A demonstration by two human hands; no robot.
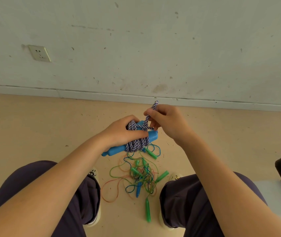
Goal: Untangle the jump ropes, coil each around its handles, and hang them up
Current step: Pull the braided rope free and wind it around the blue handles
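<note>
Held up over the floor (33, 127): blue handles (131, 143) wrapped in blue-and-white rope (137, 144). Gripped by left hand (121, 132); loose rope end pinched by right hand (166, 122). Down between the shoes, a messy pile of thin ropes (141, 177) with green handles, too knotted to sort out. No writing seen.

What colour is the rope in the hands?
Blue and white braid, head view.

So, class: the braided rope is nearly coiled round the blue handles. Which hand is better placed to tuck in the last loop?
The right hand. It already pinches the free loop of the rope above the coil, while the left hand is busy gripping the blue handles and holding the wraps in place.
</note>
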